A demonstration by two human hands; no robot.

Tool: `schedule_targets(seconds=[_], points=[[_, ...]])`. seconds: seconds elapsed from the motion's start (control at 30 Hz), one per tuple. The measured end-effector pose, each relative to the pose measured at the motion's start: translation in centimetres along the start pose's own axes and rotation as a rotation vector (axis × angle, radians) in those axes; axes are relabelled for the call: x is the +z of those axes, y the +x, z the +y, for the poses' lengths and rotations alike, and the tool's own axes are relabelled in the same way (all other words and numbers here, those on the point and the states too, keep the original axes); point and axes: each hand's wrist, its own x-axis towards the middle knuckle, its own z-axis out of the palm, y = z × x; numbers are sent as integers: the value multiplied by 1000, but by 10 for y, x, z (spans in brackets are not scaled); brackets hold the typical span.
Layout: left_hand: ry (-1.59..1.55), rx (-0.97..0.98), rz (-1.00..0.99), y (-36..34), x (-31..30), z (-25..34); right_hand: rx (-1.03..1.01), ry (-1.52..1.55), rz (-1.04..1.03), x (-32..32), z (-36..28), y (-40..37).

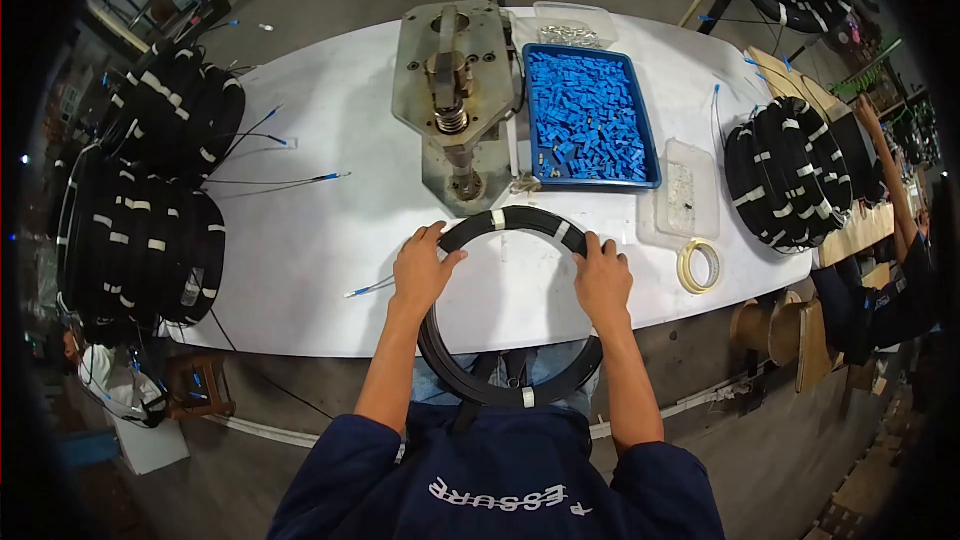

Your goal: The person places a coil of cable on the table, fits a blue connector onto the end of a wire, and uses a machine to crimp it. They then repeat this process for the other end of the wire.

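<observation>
A black cable coil (515, 218) bound with pale tape bands lies partly on the white table, its near side over the person's lap. My left hand (425, 265) grips the coil's upper left, fingers curled over it. On the upper right, my right hand (603, 278) is wrapped round the same coil. A thin cable end with a blue tip (357, 292) sticks out left of my left hand. Just beyond the coil stands a metal press (455, 110).
Behind the coil are a blue tray (656, 165) of blue connectors, a clear container (708, 190) and a tape roll (698, 266). Stacked coils stand left (140, 240) and right (790, 175). A co-worker's arm (890, 165) shows at far right.
</observation>
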Motion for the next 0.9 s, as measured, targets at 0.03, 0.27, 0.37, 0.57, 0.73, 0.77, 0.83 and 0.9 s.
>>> schedule_targets(seconds=[0.03, 0.27, 0.37, 0.57, 0.73, 0.77, 0.83, 0.9], points=[[-3, -33, 49, -8, 0, -5, -58, 10, 104, 6, 6, -2], [37, 64, 168, -22, 2, -9, -117, 176, 234, 20, 17, -4], [-9, 21, 163, -12, -17, 1, -58, 151, 192, 3, 4, -4], [107, 127, 105, 27, -19, -14, -72, 14, 6, -8, -8, -17], [47, 131, 7, 48, -18, -4, -47, 2, -82, -8, -9, -36], [51, 127, -17, 49, -20, -3, -54, 3, -90, -8, -7, -36], [-16, 106, 48, 44, -22, -11, -67, 15, -120, -13, -1, -32], [-81, 98, 111, 35, -17, -17, -25, -19, -209, -19, 0, -19]])
